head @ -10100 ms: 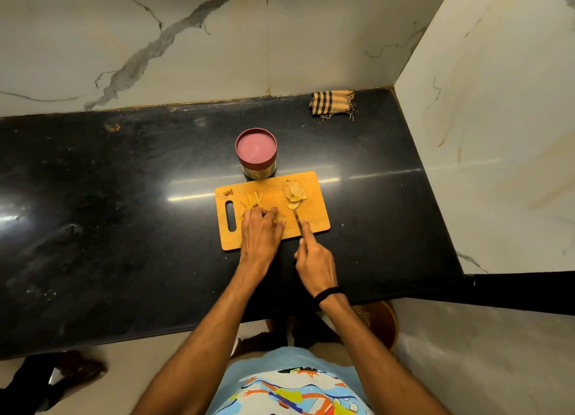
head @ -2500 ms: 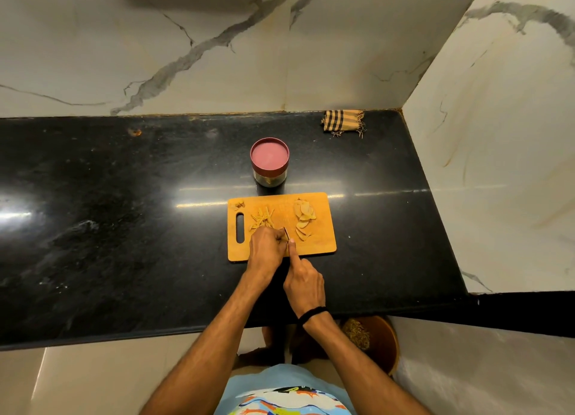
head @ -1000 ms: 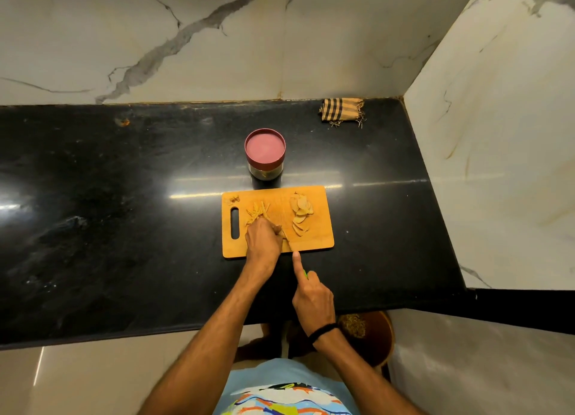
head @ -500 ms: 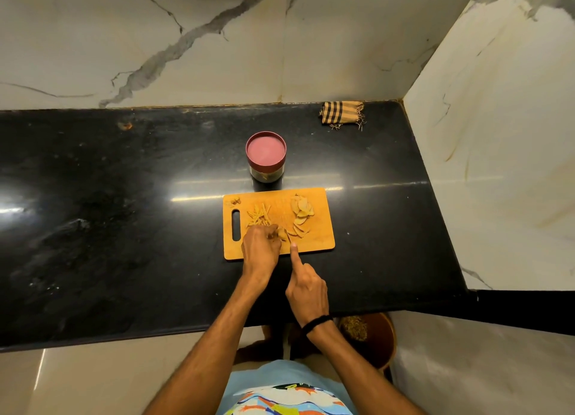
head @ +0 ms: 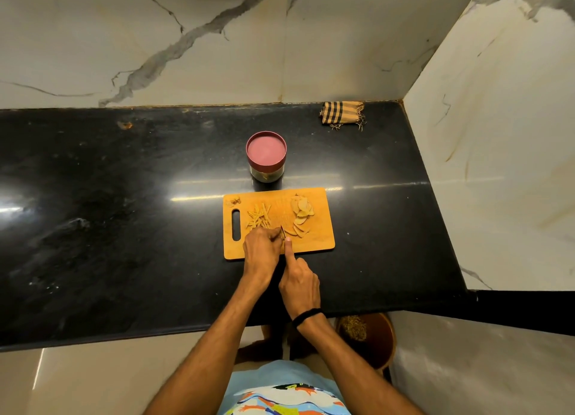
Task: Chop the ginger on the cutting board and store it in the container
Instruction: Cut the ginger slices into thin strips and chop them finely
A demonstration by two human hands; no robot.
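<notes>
An orange wooden cutting board (head: 323, 243) lies on the black counter. Thin ginger sticks (head: 257, 219) are piled at its left middle, flat ginger slices (head: 301, 214) at the right, and a few scraps (head: 233, 201) at the top left corner. My left hand (head: 260, 249) presses curled fingertips down on ginger at the board's near middle; that ginger is hidden under them. My right hand (head: 299, 279) grips a knife (head: 282, 231), index finger stretched along its spine, the blade tip right beside my left fingers. A jar with a pink lid (head: 266, 150) stands closed just behind the board.
A striped folded cloth (head: 342, 115) lies at the counter's back right corner. Marble walls close in behind and on the right. A brown bin (head: 370, 337) sits on the floor under the counter's front edge, right of my legs.
Over the last second my right hand moved forward with the knife, back against my left fingers on the board. The stick pile has grown since ten seconds ago.
</notes>
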